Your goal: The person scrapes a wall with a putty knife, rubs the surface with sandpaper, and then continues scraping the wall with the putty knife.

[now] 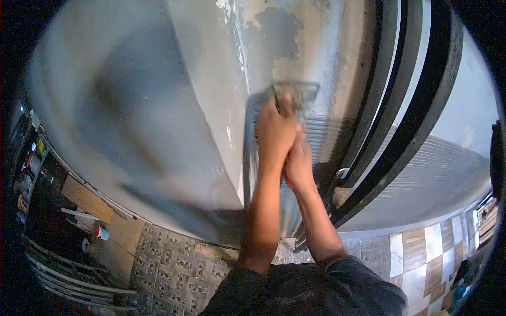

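Note:
My left hand is closed around a wide-bladed scraper, blurred by motion, with its flat edge up against the wall. Just below and to the right, my right hand is closed too, pressed close to the left one, apparently on the scraper's handle, which the fingers hide. Both arms reach up in front of me. The wall behind the tool has peeling, patchy paint, with grey spots and white chips. Lower down, beside my hands, its surface shows fine horizontal ridges.
Dark curved bars run close on my right. A wall corner runs down left of my hands. Below lie patterned tiles and checkered tiles. A small bucket and a wooden slatted panel are at far left.

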`<action>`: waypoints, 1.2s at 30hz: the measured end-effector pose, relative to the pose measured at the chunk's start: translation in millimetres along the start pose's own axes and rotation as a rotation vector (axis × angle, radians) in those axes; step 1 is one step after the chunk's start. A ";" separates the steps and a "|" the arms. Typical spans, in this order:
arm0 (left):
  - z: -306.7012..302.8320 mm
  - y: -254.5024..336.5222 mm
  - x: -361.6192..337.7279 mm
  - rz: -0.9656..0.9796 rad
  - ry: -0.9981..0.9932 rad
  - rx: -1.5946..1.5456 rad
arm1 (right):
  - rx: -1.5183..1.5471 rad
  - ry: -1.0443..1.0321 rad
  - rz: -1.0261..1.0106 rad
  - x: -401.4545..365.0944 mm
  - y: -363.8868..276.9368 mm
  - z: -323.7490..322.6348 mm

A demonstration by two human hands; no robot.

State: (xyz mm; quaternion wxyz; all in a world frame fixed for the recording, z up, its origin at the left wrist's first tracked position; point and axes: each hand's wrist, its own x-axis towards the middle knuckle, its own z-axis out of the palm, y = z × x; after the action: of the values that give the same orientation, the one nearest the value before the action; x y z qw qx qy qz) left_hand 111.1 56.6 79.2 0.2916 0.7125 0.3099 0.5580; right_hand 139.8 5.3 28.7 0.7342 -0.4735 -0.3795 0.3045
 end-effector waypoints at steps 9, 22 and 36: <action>-29.3 49.6 20.6 -0.107 -0.110 -0.059 | -0.042 0.015 -0.234 8.0 -34.0 14.6; -12.0 17.6 16.7 -0.017 -0.081 -0.065 | 0.017 0.052 -0.238 0.3 -21.5 5.9; -25.9 54.5 34.7 -0.095 -0.141 -0.392 | -0.077 -0.014 -0.198 18.9 -55.8 12.8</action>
State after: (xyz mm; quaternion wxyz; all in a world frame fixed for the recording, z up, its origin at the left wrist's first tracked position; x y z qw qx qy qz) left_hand 98.6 50.3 147.3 0.4715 0.6640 0.2073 0.5420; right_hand 143.8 6.0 88.8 0.7393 -0.4593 -0.4411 0.2188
